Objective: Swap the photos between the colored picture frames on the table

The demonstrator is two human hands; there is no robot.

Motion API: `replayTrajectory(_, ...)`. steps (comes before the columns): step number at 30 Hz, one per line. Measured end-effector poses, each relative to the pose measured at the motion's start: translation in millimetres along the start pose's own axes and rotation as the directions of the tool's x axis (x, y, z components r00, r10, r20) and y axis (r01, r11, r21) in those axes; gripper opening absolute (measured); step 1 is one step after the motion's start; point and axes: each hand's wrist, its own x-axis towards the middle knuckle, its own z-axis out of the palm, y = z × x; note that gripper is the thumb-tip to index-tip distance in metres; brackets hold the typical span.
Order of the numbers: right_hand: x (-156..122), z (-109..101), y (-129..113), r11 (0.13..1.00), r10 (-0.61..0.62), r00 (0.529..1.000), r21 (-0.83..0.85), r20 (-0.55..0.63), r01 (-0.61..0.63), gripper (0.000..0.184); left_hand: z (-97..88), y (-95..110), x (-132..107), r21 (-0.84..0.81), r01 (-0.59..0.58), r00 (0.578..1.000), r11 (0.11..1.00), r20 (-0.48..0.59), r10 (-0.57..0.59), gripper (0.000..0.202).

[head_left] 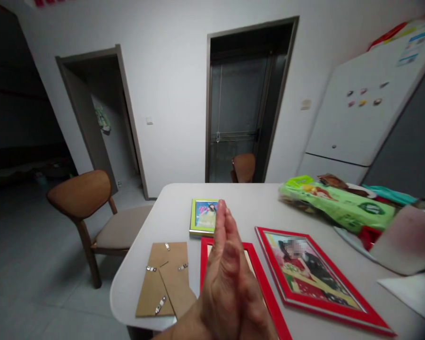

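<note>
My left hand [214, 283] and my right hand [250, 295] are pressed palm to palm, fingers stretched out and pointing away from me. No object shows between them. Below them lies a red picture frame [203, 252], partly hidden by the hands. To its left is a brown backing board [163, 278] with several metal clips and a fold-out stand piece. A second red picture frame [326, 278], holding a photo of a person, lies on the right. Behind the hands is a small yellow-green picture frame [193, 219] with a picture in it, its right side covered by my fingertips.
The white table [248, 203] carries a green plastic package [340, 203] and a translucent jug [403, 241] on the right. White paper [414, 293] lies near the right edge. A wooden chair [81, 193] stands left; a fridge [361, 118] stands behind on the right.
</note>
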Motion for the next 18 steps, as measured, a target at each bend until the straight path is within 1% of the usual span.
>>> replayTrajectory(1, -2, 3, -1, 0.986, 0.065, 0.998, 0.157, -0.018, -0.061, 0.061, -1.3, -3, -2, -0.076, 0.023, 1.000, 0.997, -0.001, -0.024, 0.062)
replayTrajectory(2, -3, 3, -1, 0.943, 0.131, 0.991, 0.313, -0.028, -0.116, 0.061, -3.1, -5, -3, -0.162, 0.043, 0.999, 0.986, -0.009, -0.045, 0.063)
replayTrajectory(4, -1, 2, 0, 0.802, 0.241, 0.970, 0.568, -0.030, -0.182, 0.065, -9.0, -7, -2, -0.340, 0.067, 0.995, 0.938, -0.046, -0.088, 0.066)
replayTrajectory(5, 0, 2, 2, 0.730, 0.284, 0.958, 0.654, -0.027, -0.198, 0.066, -13.3, -8, -1, -0.416, 0.072, 0.992, 0.907, -0.066, -0.109, 0.067)
replayTrajectory(6, 2, 1, 4, 0.666, 0.322, 0.946, 0.715, -0.021, -0.211, 0.066, -18.3, -9, 1, -0.477, 0.071, 0.988, 0.876, -0.085, -0.126, 0.068)
replayTrajectory(8, 4, 1, 9, 0.566, 0.388, 0.922, 0.788, 0.006, -0.243, 0.064, -29.1, -13, 2, -0.548, 0.069, 0.982, 0.834, -0.108, -0.152, 0.067)
replayTrajectory(11, 2, 1, 17, 0.468, 0.470, 0.879, 0.823, 0.078, -0.323, 0.063, -45.5, -19, 0, -0.560, 0.099, 0.975, 0.822, -0.112, -0.194, 0.069)
replayTrajectory(13, -3, -1, 25, 0.440, 0.506, 0.854, 0.814, 0.125, -0.380, 0.063, -58.6, -22, -5, -0.476, 0.131, 0.971, 0.870, -0.116, -0.210, 0.071)
replayTrajectory(14, -6, -3, 29, 0.443, 0.520, 0.842, 0.799, 0.141, -0.407, 0.063, -67.1, -22, -9, -0.380, 0.137, 0.971, 0.915, -0.131, -0.200, 0.070)
replayTrajectory(15, -9, -5, 35, 0.461, 0.537, 0.830, 0.771, 0.153, -0.440, 0.062, -77.4, -23, -15, -0.232, 0.145, 0.972, 0.962, -0.149, -0.183, 0.067)
replayTrajectory(16, -14, -9, 41, 0.495, 0.557, 0.815, 0.725, 0.158, -0.479, 0.059, -89.6, -24, -22, -0.034, 0.157, 0.973, 0.987, -0.165, -0.161, 0.064)
replayTrajectory(17, -18, -12, 48, 0.543, 0.577, 0.801, 0.659, 0.156, -0.520, 0.057, -103.7, -26, -30, 0.210, 0.163, 0.975, 0.964, -0.181, -0.126, 0.059)
replayTrajectory(18, -22, -15, 54, 0.601, 0.594, 0.790, 0.569, 0.151, -0.561, 0.054, -119.2, -28, -39, 0.467, 0.204, 0.975, 0.861, -0.176, -0.135, 0.059)
